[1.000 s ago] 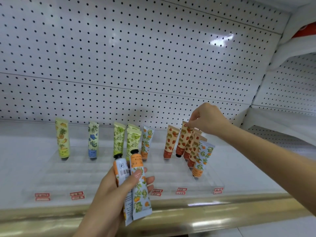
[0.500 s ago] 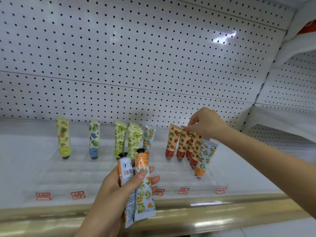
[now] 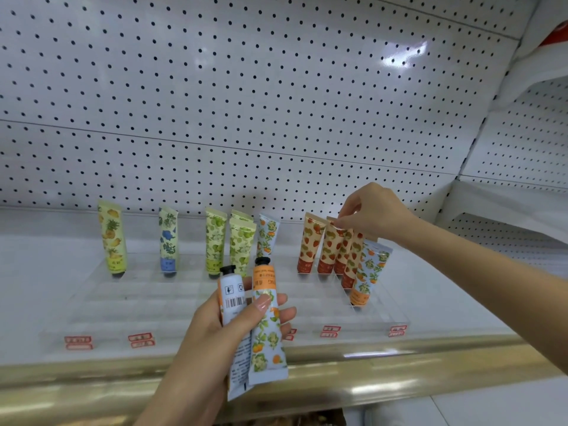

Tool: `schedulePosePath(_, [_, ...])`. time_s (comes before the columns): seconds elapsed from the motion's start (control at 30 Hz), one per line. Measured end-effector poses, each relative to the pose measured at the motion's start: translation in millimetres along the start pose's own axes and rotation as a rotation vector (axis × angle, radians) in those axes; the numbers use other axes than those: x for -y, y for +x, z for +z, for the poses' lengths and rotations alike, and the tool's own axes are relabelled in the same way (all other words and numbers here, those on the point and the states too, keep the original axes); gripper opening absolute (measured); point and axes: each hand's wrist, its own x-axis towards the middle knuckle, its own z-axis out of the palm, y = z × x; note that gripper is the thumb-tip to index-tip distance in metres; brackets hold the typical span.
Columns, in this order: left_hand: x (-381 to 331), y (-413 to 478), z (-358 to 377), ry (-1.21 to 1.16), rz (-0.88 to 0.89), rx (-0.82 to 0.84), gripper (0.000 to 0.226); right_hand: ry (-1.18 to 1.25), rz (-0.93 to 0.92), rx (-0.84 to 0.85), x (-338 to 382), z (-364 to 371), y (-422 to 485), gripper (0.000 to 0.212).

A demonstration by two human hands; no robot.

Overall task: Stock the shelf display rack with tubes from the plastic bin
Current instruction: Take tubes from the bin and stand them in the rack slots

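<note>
The shelf (image 3: 37,272) is a white deck backed by a white pegboard panel (image 3: 246,87) with dark holes. A gold-coloured rail (image 3: 399,379) runs along its near edge. A second shelving bay (image 3: 522,142) adjoins at the far right, set at an angle.

A clear display rack (image 3: 138,302), stepped and divided into slots, lies on the shelf. Red price labels (image 3: 78,342) line its near edge.

Tubes stand cap-down in the far rows of the rack. From the left:
- a pineapple tube (image 3: 112,238)
- a blue-flower tube (image 3: 168,241)
- two green tubes (image 3: 215,241)
- an orange-blossom tube (image 3: 267,235)

Further right, the strawberry tubes (image 3: 310,244) stand close together. A second orange-blossom tube (image 3: 368,272) stands at the near right end of that group.

The right hand (image 3: 375,210) reaches in from the right above this group. Its thumb and fingertips pinch the crimped top of the pinched strawberry tube (image 3: 330,250), whose lower end sits in the rack. The forearm crosses in front of the right part of the shelf.

The left hand (image 3: 215,342), near centre, grips two held tubes (image 3: 267,327) with caps up and the thumb across the front. One is a barcode-side tube (image 3: 232,299). The held tubes cover the lower part of the nearer green tube.
</note>
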Motion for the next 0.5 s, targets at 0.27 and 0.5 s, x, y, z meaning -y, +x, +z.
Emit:
schedulePosePath(0.27, [5, -1, 2, 0.032, -0.008, 0.02, 0.041, 0.139, -0.087, -0.105, 3, -20, -16, 0.004])
schedulePosePath(0.5, [2, -7, 4, -0.033, -0.016, 0.006, 0.026, 0.426, -0.239, 0.053, 40, -15, -93, 0.007])
